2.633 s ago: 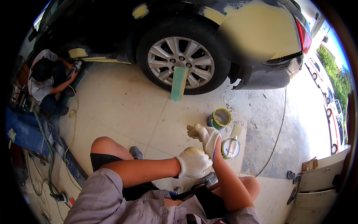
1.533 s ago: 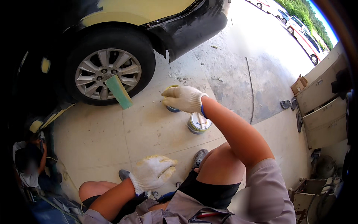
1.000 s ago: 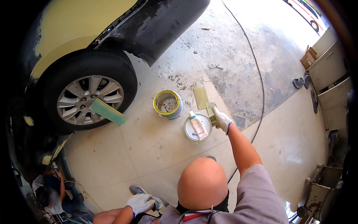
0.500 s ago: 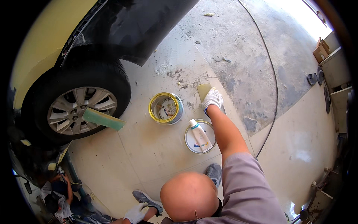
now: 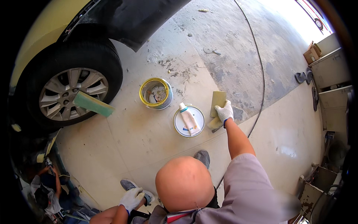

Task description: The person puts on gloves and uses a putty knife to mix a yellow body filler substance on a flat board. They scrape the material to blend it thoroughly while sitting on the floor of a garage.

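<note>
My right hand (image 5: 225, 112), in a white glove, is closed on the edge of a flat, yellow-green rectangular board (image 5: 218, 99). Beside that hand, a second yellowish piece (image 5: 215, 123) with a dark edge lies on the floor. Left of it stands a round tin with a pale lid (image 5: 201, 121), and a white tube (image 5: 190, 121) with a blue band lies across the lid. Farther left is an uncovered can (image 5: 167, 98) with a yellow rim. My left hand (image 5: 131, 198), also gloved, hangs low above my shoe, its fingers apart and nothing visible in them.
A car wheel (image 5: 74, 93) and a dark body panel (image 5: 126, 22) fill the left side; a green strip (image 5: 93, 104) leans at the wheel. A black cable (image 5: 257, 56) crosses the floor. Cabinets (image 5: 330, 71) and slippers (image 5: 304, 76) line the right. Another person (image 5: 48, 190) works lower left.
My right hand has drawn back toward me with the yellow-green board, coming to the right of the lidded tin. My left hand shows more fully. The whole view has shifted slightly.
</note>
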`<state>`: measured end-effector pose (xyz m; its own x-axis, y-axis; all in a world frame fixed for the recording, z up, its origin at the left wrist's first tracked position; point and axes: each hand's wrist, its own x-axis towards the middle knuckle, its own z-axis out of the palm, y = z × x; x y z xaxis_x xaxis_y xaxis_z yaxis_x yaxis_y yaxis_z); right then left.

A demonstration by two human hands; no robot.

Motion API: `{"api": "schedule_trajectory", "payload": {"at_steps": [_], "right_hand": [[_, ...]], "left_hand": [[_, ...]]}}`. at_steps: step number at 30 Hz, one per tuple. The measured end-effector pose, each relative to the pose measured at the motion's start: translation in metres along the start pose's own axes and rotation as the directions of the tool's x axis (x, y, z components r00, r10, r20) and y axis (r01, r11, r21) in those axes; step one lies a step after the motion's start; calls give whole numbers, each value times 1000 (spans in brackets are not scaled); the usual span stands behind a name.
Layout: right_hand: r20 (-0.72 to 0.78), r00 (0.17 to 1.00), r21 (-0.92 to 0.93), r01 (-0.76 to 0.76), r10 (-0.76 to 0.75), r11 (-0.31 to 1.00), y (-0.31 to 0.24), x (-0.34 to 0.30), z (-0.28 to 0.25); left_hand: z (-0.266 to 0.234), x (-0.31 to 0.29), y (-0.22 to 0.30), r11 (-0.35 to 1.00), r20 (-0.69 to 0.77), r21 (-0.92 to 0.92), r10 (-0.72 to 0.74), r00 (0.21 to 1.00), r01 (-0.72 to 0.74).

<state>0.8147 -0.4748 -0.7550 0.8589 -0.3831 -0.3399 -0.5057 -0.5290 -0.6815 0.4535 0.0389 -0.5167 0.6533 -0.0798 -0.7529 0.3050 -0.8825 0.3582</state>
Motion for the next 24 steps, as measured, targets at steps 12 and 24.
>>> {"api": "schedule_trajectory", "payload": {"at_steps": [12, 24], "right_hand": [[-407, 910, 597, 198, 82, 777, -2, -79, -88], [76, 805, 802, 301, -589, 515, -414, -331, -98]], "left_hand": [[-65, -29, 43, 991, -72, 56, 122, 990, -119], [-160, -88, 137, 700, -499, -329, 441, 746, -634]]}}
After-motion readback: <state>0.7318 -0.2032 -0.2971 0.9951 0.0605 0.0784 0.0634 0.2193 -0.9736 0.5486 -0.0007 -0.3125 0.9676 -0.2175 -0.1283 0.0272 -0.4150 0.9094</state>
